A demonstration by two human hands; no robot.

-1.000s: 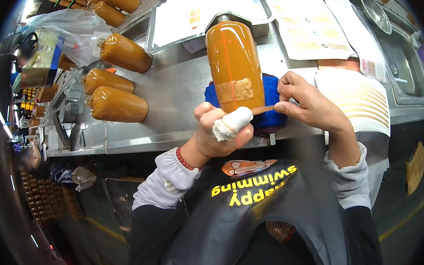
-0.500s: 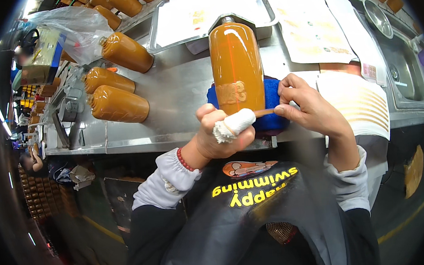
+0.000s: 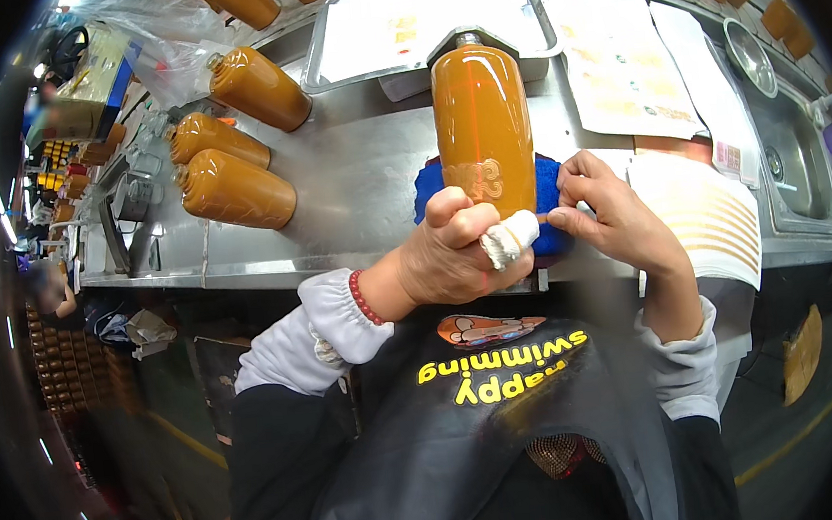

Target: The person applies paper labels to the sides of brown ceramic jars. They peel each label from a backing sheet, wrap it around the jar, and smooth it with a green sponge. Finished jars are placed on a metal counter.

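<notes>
A tall amber-brown glazed bottle (image 3: pixel 482 108) with a raised ornament lies on a blue cloth (image 3: pixel 549 183), its neck pointing away from me. My left hand (image 3: pixel 450 252) is closed at the bottle's near end. A white cloth wrap held by a band covers one digit, which meets a thin brown strip (image 3: pixel 542 218). From the right, the thumb and forefinger of my right hand (image 3: pixel 607 206) pinch the strip's other end. Only a short bit of it shows between my hands. What lies under my left fingers is hidden.
Similar brown bottles (image 3: pixel 240 194) lie at the left on the metal counter (image 3: pixel 353 206). A metal tray (image 3: pixel 309 83) with a white sheet stands behind my bottle. Printed sheets (image 3: pixel 615 59) and gold-striped paper (image 3: pixel 706 218) lie right, beside a sink (image 3: pixel 799 161) and a metal bowl (image 3: pixel 750 58).
My left hand has moved right, closer to my right hand, and the strip showing between them is shorter. The whole view has shifted slightly. My right hand keeps its pinch.
</notes>
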